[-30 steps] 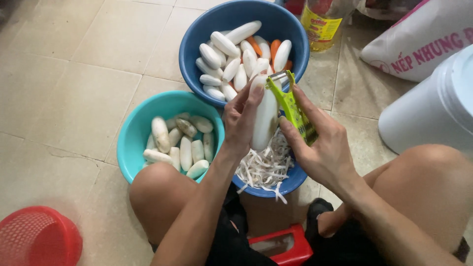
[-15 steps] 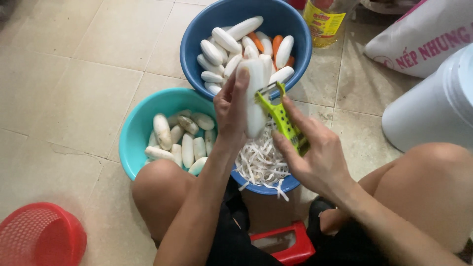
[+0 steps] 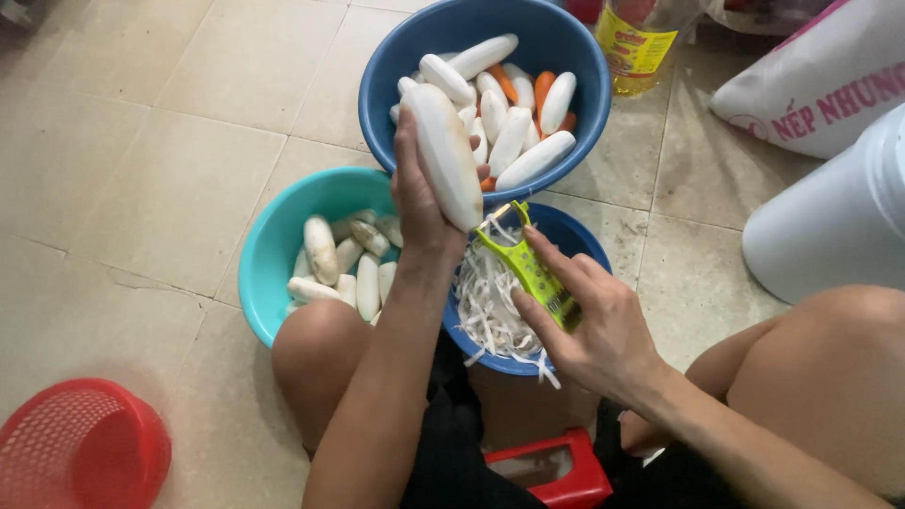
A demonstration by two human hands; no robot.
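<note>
Above the small blue bowl (image 3: 575,240):
Left hand (image 3: 421,203): grips a peeled white radish (image 3: 445,151).
Right hand (image 3: 603,325): holds a green peeler (image 3: 533,270), its blade beside the radish.

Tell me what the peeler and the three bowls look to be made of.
Peeler: lime-green moulded plastic, apparently with a small metal blade at its head. Teal bowl, large blue bowl and small blue bowl: likely plastic, with uniform bright colour, smooth, slightly glossy walls and thin rolled rims.

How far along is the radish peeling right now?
Done: peeled white radishes fill the big blue basin, with peel shreds in the small blue bowl. In hand: left hand holds one radish, right hand the green peeler. Left: unpeeled ones in the teal basin.
</note>
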